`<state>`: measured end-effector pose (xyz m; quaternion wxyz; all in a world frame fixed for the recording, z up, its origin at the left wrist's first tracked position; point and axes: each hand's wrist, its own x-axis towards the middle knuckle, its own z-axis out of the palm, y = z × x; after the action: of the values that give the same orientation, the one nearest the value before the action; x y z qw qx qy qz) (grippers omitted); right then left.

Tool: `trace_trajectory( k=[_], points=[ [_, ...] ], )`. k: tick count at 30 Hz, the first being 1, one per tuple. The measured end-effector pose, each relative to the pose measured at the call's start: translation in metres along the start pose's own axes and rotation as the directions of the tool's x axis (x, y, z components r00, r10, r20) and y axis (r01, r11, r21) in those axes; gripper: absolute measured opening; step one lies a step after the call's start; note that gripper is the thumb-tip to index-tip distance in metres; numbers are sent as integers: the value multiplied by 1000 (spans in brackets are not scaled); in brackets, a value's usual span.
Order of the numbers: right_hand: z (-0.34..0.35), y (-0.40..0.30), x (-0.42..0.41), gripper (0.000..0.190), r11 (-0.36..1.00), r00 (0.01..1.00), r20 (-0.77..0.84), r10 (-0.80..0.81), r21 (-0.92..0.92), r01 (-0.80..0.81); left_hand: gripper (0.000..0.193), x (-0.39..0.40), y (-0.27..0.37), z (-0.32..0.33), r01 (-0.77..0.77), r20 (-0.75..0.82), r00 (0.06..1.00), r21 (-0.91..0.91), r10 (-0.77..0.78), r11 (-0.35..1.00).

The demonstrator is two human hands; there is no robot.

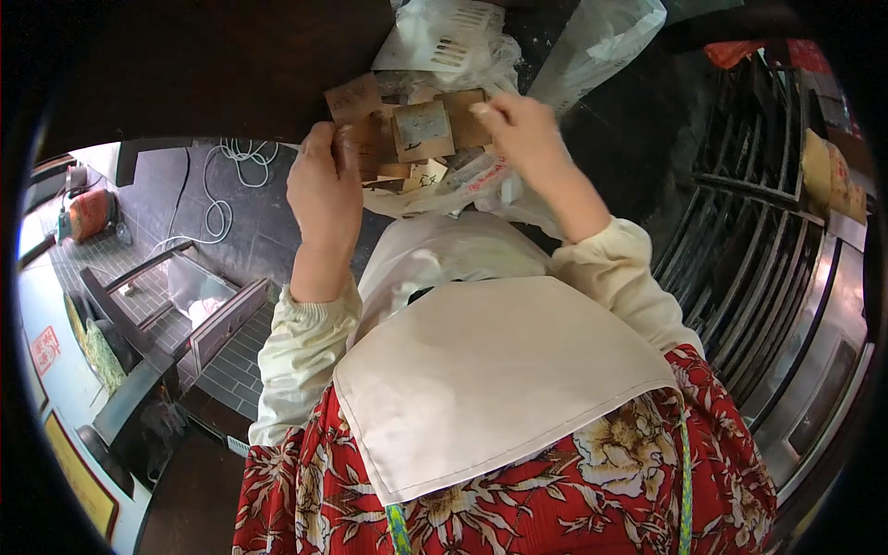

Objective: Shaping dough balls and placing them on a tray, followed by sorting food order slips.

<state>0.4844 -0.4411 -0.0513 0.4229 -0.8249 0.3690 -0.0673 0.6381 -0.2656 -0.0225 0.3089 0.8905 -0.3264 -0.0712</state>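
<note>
Several small flat brown squares, like pieces of card or thin wood, lie loosely piled among crumpled plastic bags beyond my lap. A square with a grey face (423,130) lies in the middle of the pile. My left hand (326,180) is at the pile's left side, fingers bent beside a brown square (354,97); motion blur hides whether it grips anything. My right hand (524,132) is over the right side, thumb and fingertips together near another brown square (465,114); whether something thin is between them is unclear. A paler piece with dark marks (424,175) lies at the near edge.
A dark wooden surface (208,69) covers the upper left. White plastic bags (596,48) stand beyond the pile. Black metal racks (749,257) are at the right. On the left are a coiled white cable (222,208) and a stool-like frame (146,333). A cream apron (499,374) covers my lap.
</note>
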Motion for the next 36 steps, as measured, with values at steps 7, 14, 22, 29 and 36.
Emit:
trace_trajectory(
  k=[7, 14, 22, 29, 36],
  points=[
    [-9, 21, -20, 17, 970, 967, -75, -245, -12, 244, 17, 12, 9, 13, -116, 61, 989, -232, 133, 966],
    [-9, 25, -38, 19, 988, 993, 115, 20, -154, -2, 25, 6, 19, 20, -408, 23, 912, 145, 410, 901],
    [32, 26, -27, 38, 941, 997, -80, -15, -339, -14, 29, -43, 25, 45, -586, 429, 737, 21, 522, 810],
    [2, 8, -4, 26, 703, 871, 392, 296, 528, -476, 26, -49, 24, 37, -628, 327, 735, -3, 594, 778],
    [-12, -12, 20, 18, 673, 839, 435, 326, 517, -529, 30, -59, 15, 42, -620, 316, 674, -248, 667, 744]
  ],
)
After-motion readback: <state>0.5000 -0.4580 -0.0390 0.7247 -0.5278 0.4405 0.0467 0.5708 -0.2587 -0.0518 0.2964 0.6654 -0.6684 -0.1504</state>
